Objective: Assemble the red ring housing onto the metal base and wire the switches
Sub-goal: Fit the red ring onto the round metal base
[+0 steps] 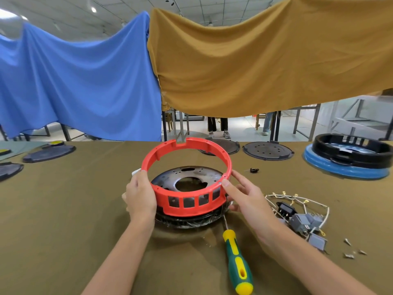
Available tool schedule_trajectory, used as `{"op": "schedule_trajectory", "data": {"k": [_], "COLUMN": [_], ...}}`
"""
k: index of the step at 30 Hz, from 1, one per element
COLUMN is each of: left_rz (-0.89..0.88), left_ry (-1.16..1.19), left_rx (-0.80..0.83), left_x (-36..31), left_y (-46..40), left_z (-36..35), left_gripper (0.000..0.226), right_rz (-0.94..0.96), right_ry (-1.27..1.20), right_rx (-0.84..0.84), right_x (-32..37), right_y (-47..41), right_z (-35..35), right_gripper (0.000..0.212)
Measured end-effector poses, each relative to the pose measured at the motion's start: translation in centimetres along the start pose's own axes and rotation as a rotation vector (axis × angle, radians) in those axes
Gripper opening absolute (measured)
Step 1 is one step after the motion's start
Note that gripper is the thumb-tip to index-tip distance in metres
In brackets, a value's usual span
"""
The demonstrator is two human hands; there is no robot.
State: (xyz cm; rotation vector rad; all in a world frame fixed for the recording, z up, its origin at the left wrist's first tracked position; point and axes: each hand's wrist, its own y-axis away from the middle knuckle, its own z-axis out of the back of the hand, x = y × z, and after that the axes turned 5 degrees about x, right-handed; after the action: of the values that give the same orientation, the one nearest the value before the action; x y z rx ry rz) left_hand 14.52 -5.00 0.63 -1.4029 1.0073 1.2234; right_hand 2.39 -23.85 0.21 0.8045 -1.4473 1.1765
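Your left hand point(140, 194) has its fingers curled round the near-left rim of the red ring point(187, 177), thumb on top; your right hand point(244, 196) pinches the right rim with the thumb while its other fingers lie fairly straight along the outside. The ring is tilted — near edge down on the metal base point(187, 179), far edge lifted clear. You look to be at the seating step, with no wiring begun. Next you would lower the far edge and turn the ring until it drops level. Just right of the base lie the switches point(302, 222) with their loose wires point(297, 199), a few screws point(350, 250) and a screwdriver point(236, 260). The counter point(63, 209) wears olive cloth; dark discs sit along its far edge, and blue and tan sheets hang behind.
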Motion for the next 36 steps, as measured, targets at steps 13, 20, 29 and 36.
{"op": "schedule_trajectory", "data": {"k": [13, 20, 29, 36], "left_rz": [0.131, 0.069, 0.086, 0.117], "left_ry": [0.044, -0.009, -0.028, -0.040], "left_rx": [-0.015, 0.024, 0.010, -0.033], "left_x": [0.8, 0.9, 1.0, 1.5], "left_y": [-0.3, 0.0, 0.0, -0.3], "left_z": [-0.5, -0.7, -0.9, -1.1], "left_gripper": [0.048, 0.031, 0.019, 0.029], "right_rz": [-0.054, -0.074, -0.110, -0.114], "right_ry": [0.152, 0.125, 0.144, 0.175], "right_rx": [0.006, 0.000, -0.024, -0.022], "right_x": [0.0, -0.8, -2.3, -2.1], "right_y": [-0.1, -0.6, -1.6, -1.6], "right_z": [-0.4, 0.0, 0.3, 0.2], "right_gripper": [0.032, 0.025, 0.036, 0.040]}}
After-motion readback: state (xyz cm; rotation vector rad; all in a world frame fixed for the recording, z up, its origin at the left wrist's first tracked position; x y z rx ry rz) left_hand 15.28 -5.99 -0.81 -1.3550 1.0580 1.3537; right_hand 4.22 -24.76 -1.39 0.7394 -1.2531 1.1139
